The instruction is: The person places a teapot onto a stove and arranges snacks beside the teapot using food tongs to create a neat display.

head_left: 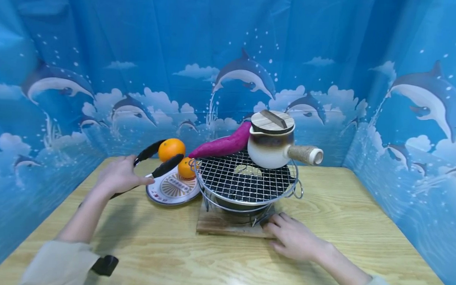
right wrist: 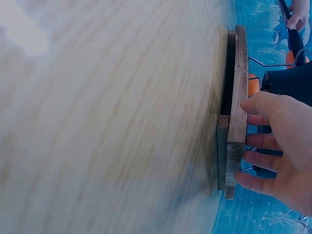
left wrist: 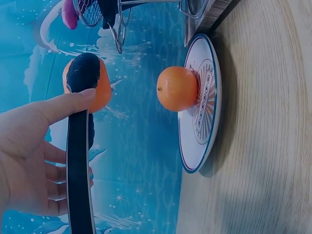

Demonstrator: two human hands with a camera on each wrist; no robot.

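My left hand [head_left: 118,176] grips a pair of black-tipped tongs [head_left: 167,165], thumb along one arm and fingers around the other. Between the tong tips an orange [head_left: 171,149] is held above a patterned plate [head_left: 173,190]. On that plate lies a second orange [left wrist: 177,88], well below the tongs in the left wrist view. My right hand [head_left: 294,239] rests at the right front corner of a wooden board [head_left: 229,224], fingertips and thumb touching its edge in the right wrist view. The board carries a round grill stove with a wire mesh [head_left: 241,180].
A purple sweet potato [head_left: 224,146] lies across the mesh's back left, its tip jutting over the rim toward the held orange. Beside it stands a teapot [head_left: 269,150] with a wooden lid and rope-wrapped handle. A blue dolphin curtain [head_left: 159,52] surrounds the wooden table [head_left: 163,257].
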